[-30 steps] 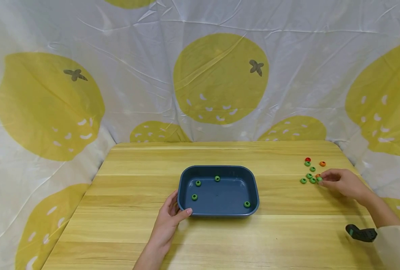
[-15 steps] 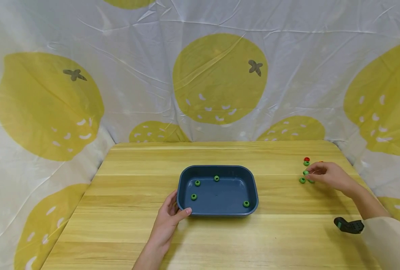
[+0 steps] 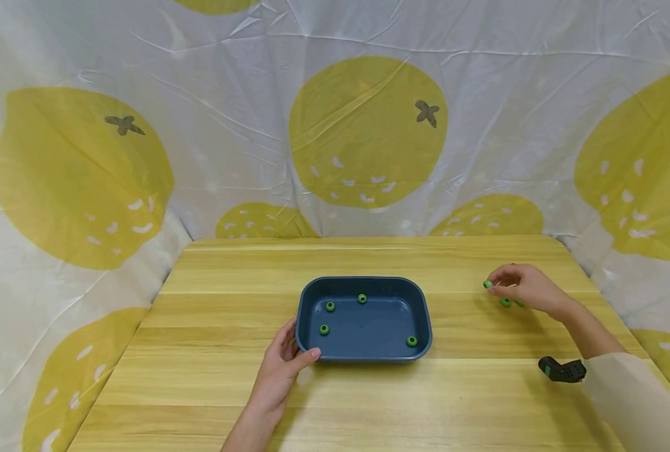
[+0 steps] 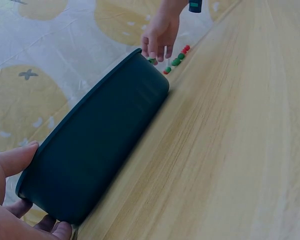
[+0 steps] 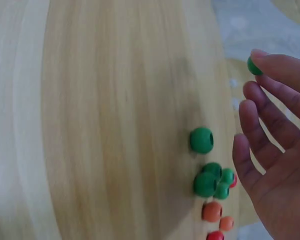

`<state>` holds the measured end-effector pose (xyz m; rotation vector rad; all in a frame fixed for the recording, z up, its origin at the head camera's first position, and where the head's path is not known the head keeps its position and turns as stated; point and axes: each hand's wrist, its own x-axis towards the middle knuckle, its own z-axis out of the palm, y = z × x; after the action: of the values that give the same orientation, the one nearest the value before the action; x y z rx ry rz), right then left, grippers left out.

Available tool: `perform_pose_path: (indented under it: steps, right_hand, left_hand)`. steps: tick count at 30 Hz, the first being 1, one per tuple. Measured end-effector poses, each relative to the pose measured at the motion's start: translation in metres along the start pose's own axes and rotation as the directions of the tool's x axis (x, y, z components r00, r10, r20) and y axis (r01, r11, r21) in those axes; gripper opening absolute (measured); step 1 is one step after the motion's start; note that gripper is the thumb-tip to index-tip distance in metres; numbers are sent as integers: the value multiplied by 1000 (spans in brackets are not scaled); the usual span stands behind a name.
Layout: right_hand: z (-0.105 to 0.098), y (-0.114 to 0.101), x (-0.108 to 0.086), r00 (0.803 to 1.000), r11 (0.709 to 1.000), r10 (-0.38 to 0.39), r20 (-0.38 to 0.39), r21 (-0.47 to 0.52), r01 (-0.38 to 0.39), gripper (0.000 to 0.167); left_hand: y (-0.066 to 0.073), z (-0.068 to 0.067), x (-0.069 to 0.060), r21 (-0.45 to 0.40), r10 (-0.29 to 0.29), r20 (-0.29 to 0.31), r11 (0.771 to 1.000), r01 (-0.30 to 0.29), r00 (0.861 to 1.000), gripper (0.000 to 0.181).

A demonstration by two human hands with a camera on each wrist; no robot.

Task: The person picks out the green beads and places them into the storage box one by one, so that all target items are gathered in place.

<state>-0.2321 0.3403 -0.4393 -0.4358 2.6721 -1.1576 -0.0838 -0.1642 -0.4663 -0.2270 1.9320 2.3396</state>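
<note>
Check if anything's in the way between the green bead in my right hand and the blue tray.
Nothing visible lies between the held green bead and the blue tray; only the tray's right wall would likely need clearing. The loose beads sit farther right.

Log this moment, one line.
Left hand: grips tub | right hand: pinches green bead above table | tub: four green beads inside | table: loose beads
</note>
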Motion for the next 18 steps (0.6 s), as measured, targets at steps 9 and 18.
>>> perform_pose_path:
  steps: [9,18]
  right_hand:
    - [10,-25,17,996,996,-84,36,-3,84,22]
    - [19,-44,33,992,994,-103,69,-19,104,22]
  left_hand:
    - [1,0,0,-1,0,0,1000,0,1000,81]
    - [2,0,0,4,-1,1,1000,1,1000,81]
